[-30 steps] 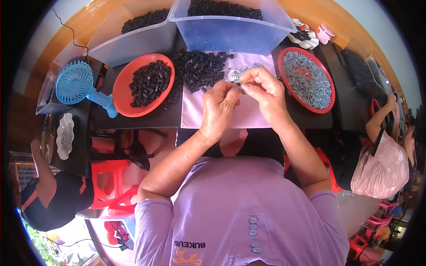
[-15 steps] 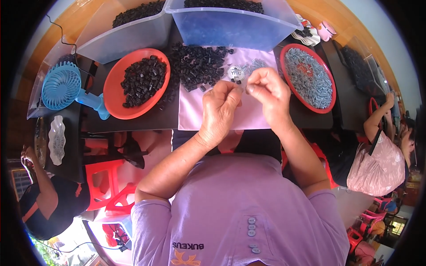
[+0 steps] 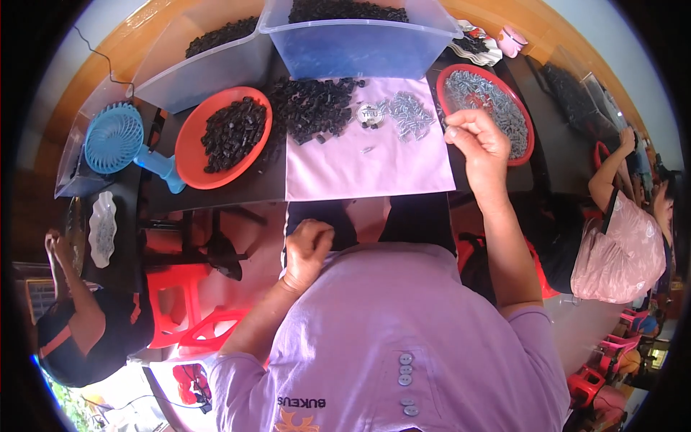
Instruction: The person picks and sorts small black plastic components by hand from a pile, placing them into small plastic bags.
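My left hand hangs low over my lap, just off the cloth's near edge, its fingers curled closed. Whatever it may hold is hidden. My right hand is raised beside the red bowl, thumb and fingertips pinched; anything between them is too small to make out. Small silvery pieces, perhaps springs, fill that bowl. A loose pile of similar silvery pieces lies on the pink cloth, with a single one apart from it. Left of these spreads a heap of small black parts.
An orange-red bowl of black parts stands at left beside a blue fan. Large plastic bins of black parts line the back. A wavy white dish is far left. People sit at both sides.
My hands have parted. The left has dropped from over the cloth to my lap; the right has shifted rightward to the red bowl. The silvery pile is now uncovered.
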Demonstrator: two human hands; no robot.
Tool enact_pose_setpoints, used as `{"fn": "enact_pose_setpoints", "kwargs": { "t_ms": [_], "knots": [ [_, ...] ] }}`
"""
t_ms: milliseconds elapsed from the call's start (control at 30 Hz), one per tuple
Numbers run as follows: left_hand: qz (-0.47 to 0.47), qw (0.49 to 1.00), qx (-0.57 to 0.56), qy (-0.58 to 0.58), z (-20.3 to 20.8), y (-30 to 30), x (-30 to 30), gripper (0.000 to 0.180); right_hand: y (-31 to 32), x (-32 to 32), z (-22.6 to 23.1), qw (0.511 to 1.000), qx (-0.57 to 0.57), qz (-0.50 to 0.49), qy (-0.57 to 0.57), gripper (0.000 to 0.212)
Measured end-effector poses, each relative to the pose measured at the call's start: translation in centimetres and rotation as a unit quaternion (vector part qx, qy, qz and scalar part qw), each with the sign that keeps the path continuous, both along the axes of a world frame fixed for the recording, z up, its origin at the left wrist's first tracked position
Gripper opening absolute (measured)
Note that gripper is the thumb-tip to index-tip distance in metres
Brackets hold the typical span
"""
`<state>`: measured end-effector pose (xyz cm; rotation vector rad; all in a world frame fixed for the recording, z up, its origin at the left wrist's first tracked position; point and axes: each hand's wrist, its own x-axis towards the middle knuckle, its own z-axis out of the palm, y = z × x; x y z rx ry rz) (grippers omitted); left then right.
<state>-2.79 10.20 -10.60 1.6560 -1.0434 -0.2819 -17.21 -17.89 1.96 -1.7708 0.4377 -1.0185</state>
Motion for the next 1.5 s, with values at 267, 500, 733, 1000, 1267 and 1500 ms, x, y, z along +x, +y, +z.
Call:
{"fn": "enact_pose_setpoints", "kwargs": {
  "t_ms": [267, 500, 733, 1000, 1267, 1500],
  "knots": [
    [0.098, 0.962, 0.122, 0.223, -4.4, 2.9, -1.3, 0.011, 4.0, 6.0, -1.5, 0.925, -0.374, 0.059, 0.04, 0.013],
    [0.124, 0.954, 0.061, 0.266, -3.5, 4.7, -1.5, 0.011, 3.5, 8.9, -3.1, 0.857, -0.505, 0.04, 0.092, 0.02],
    [0.149, 0.946, 0.053, 0.282, -3.9, 5.5, -1.3, 0.011, 5.5, 5.8, 8.7, 0.887, -0.432, -0.058, -0.151, 0.015],
    [0.14, 0.957, 0.052, 0.248, -4.4, 3.9, 0.0, 0.01, -0.9, 6.9, 0.1, 0.935, -0.343, -0.091, -0.011, 0.015],
    [0.15, 0.95, 0.079, 0.262, -5.4, 3.7, 0.2, 0.01, -0.4, 6.6, -0.3, 0.948, -0.305, -0.087, 0.033, 0.014],
    [0.141, 0.95, 0.083, 0.266, -7.0, 3.0, 0.5, 0.012, 1.4, 11.4, 0.7, 0.924, -0.367, 0.042, 0.103, 0.011]
  ]
}}
